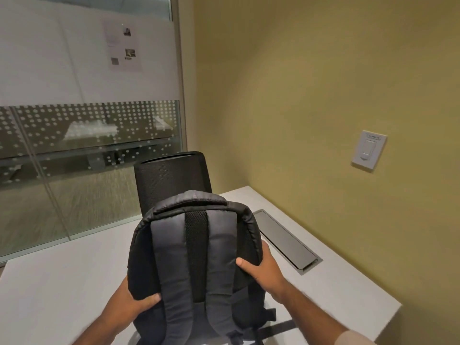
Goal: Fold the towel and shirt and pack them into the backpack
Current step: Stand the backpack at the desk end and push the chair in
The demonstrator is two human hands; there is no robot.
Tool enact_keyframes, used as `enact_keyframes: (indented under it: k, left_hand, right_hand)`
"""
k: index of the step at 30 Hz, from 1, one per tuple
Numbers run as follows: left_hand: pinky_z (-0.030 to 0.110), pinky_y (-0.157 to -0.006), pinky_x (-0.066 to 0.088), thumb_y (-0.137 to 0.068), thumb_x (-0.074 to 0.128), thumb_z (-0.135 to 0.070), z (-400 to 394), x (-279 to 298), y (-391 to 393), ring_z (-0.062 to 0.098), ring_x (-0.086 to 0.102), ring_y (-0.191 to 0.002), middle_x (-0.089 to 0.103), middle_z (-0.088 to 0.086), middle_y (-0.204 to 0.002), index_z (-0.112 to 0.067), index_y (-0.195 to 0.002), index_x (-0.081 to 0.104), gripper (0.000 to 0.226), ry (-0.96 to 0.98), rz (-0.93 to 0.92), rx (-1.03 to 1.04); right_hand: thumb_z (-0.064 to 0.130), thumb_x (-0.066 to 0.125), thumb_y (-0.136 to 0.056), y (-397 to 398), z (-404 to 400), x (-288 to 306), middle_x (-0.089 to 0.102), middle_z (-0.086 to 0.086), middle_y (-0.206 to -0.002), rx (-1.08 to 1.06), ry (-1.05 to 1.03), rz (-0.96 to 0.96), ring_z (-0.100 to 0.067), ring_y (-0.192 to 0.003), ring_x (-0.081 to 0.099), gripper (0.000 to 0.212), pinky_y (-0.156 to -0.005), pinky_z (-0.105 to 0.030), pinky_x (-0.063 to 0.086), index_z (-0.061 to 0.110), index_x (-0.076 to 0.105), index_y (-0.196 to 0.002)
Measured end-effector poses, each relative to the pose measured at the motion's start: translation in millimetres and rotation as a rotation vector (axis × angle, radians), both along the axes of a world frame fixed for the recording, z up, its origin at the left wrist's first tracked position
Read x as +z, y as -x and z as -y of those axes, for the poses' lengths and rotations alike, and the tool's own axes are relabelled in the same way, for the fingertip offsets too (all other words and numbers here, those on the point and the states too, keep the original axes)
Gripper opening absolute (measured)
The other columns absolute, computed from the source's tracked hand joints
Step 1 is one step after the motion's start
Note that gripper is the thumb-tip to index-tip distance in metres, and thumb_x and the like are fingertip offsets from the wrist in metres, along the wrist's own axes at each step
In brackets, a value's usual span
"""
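Backpack point(196, 257) is standing upright on the table point(62, 290), straps facing the person; left hand point(135, 298) and right hand point(260, 263) are gripping its 2 sides.

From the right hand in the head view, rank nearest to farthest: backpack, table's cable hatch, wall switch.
1. Backpack: gripped by the right hand, in front.
2. Cable hatch: just right of it, set in the table.
3. Wall switch: high on the right wall.
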State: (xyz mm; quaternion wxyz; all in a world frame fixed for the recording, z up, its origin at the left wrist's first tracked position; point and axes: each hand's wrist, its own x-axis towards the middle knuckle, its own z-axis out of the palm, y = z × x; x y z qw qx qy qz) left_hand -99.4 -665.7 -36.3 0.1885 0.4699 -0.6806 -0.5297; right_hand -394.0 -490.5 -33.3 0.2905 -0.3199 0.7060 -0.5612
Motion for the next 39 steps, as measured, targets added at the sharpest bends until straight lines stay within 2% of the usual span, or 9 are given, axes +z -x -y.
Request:
enact_keyframes:
  k: [2,4,6,9,16,23,29,32,39]
  left_hand:
    - [0.044,-0.094,0.049,-0.046,0.096,-0.045,-6,-6,0,0.027,0.058,-0.117,0.059,0.004,-0.133,-0.019,-0.142,0.041,0.113,-0.001,-0.002,0.018]
    - [0.042,-0.08,0.049,-0.067,0.09,-0.025,-10,-9,2,0.03,0.059,-0.108,0.062,0.006,-0.125,-0.017,-0.138,0.045,0.085,-0.024,0.002,0.056]
    - [0.043,-0.078,0.052,-0.073,0.086,-0.022,-10,-15,3,0.032,0.063,-0.102,0.066,0.009,-0.119,-0.016,-0.134,0.05,0.071,-0.035,0.003,0.081]
    - [0.047,-0.085,0.056,-0.077,0.083,-0.03,-11,-20,4,0.031,0.064,-0.101,0.069,0.007,-0.114,-0.02,-0.127,0.054,0.059,-0.041,0.009,0.096]
    - [0.045,-0.074,0.052,-0.088,0.069,-0.013,-22,-32,22,0.038,0.062,-0.08,0.069,0.017,-0.088,-0.002,-0.098,0.063,0.016,0.118,0.035,0.269]
    - [0.039,-0.065,0.046,-0.086,0.071,-0.01,-19,3,69,0.037,0.061,-0.075,0.068,0.018,-0.084,0.0,-0.089,0.063,0.012,0.159,-0.047,0.285]
    - [0.042,-0.066,0.044,-0.085,0.072,-0.007,-28,42,153,0.03,0.054,-0.071,0.063,0.014,-0.081,0.005,-0.092,0.06,0.018,0.215,-0.077,0.145]
    - [0.034,-0.058,0.04,-0.085,0.07,-0.004,-39,55,207,0.024,0.051,-0.064,0.06,0.009,-0.073,0.0,-0.085,0.058,0.013,0.23,-0.085,0.048]
    - [0.032,-0.058,0.044,-0.078,0.076,-0.01,-74,69,343,0.02,0.056,-0.061,0.065,0.003,-0.068,-0.01,-0.072,0.061,0.016,0.247,-0.139,-0.218]
  right_hand:
    - [0.051,0.091,-0.059,-1,-6,-6,0.056,0.015,-0.133,0.036,-0.017,0.02,-0.004,-0.118,0.058,0.096,-0.103,-0.036,0.05,0.037,0.038,-0.138]
    - [0.047,0.093,-0.057,-3,-13,-11,0.056,0.014,-0.133,0.068,-0.066,0.026,-0.007,-0.119,0.058,0.101,-0.101,-0.037,0.052,0.036,0.037,-0.14]
    - [0.044,0.094,-0.056,-6,-18,-14,0.057,0.013,-0.131,0.072,-0.119,0.019,-0.009,-0.118,0.058,0.1,-0.099,-0.037,0.053,0.035,0.037,-0.139]
    - [0.032,0.091,-0.064,-10,-23,-18,0.061,0.013,-0.125,0.04,-0.156,0.009,-0.01,-0.114,0.06,0.086,-0.096,-0.035,0.054,0.03,0.043,-0.135]
    - [0.015,0.078,-0.082,-19,-31,-18,0.065,0.011,-0.113,-0.091,-0.22,-0.069,-0.014,-0.108,0.063,0.053,-0.098,-0.033,0.052,0.02,0.056,-0.129]
    - [0.019,0.073,-0.087,-5,-51,1,0.061,0.012,-0.11,-0.217,-0.161,-0.069,-0.015,-0.109,0.061,0.045,-0.1,-0.033,0.05,0.02,0.057,-0.129]
    - [0.016,0.074,-0.087,43,-95,19,0.066,0.014,-0.11,-0.342,-0.064,-0.047,-0.01,-0.105,0.063,0.041,-0.099,-0.035,0.051,0.024,0.059,-0.124]
    - [0.016,0.073,-0.088,70,-119,24,0.061,0.023,-0.101,-0.443,-0.025,-0.043,-0.005,-0.097,0.059,0.037,-0.096,-0.029,0.051,0.033,0.055,-0.116]
    - [0.013,0.074,-0.085,141,-181,16,0.065,0.02,-0.098,-0.703,0.007,0.004,-0.005,-0.094,0.063,0.032,-0.09,-0.027,0.051,0.03,0.059,-0.108]
